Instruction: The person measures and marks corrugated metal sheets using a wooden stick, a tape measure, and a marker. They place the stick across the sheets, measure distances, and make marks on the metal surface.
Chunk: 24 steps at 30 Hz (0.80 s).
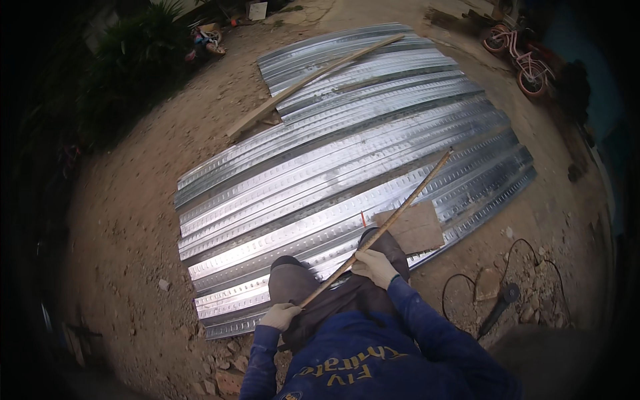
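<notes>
Across my lap runs a long, thin brown rod, slanting from lower left to upper right; whether it is wood or rusty metal I cannot tell. My left hand, in a pale work glove, is closed at its near end. Farther up, my gloved right hand is wrapped round the rod beside my right thigh. Beneath and ahead lie ribbed, shiny metal sheets, side by side on the ground. A flat brown board rests on them by my right knee, close to a thin red stick-like thing.
A long wooden strip lies diagonally over the far sheets. To the right, a dark power tool, seemingly an angle grinder, lies with its black cable among stones. A pink bicycle stands at the far right. Bushes border the dirt at left.
</notes>
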Available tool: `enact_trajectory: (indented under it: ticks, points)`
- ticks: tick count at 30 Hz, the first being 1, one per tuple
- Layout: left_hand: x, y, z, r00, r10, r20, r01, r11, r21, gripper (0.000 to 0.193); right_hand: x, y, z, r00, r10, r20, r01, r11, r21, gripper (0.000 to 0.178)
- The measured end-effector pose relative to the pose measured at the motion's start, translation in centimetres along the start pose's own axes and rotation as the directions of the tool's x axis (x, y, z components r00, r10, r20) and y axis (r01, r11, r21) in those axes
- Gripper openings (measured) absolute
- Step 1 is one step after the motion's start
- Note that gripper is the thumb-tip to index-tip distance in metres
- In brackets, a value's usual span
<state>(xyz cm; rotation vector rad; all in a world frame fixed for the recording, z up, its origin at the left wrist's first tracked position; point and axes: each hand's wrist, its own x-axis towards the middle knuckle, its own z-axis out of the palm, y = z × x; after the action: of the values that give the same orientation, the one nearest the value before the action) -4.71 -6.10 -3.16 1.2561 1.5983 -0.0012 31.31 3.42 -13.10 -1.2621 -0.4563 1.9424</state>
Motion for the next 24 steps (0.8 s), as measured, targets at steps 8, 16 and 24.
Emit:
enact_trajectory:
  ticks: [8, 16, 24]
  points:
    - [0.4, -0.3, -0.1, 0.999, -0.054, -0.006, 0.054, 0.997, -0.054, 0.051, -1.0, -0.8, 0.8, 0.999, -0.013, 0.038, 0.016, 0.995, -0.097, 0.031]
    - [2.7, -4.1, 1.1, 0.993, 0.119, -0.020, -0.120, 0.992, -0.044, 0.047, 0.4, 0.0, -1.4, 0.996, -0.029, 0.083, 0.010, 0.974, 0.225, 0.050]
    - [3.8, -5.9, 0.9, 0.984, 0.176, 0.035, -0.179, 0.974, 0.136, 0.031, 0.7, 0.6, -0.8, 0.995, -0.007, 0.098, 0.005, 1.000, 0.023, 0.030]
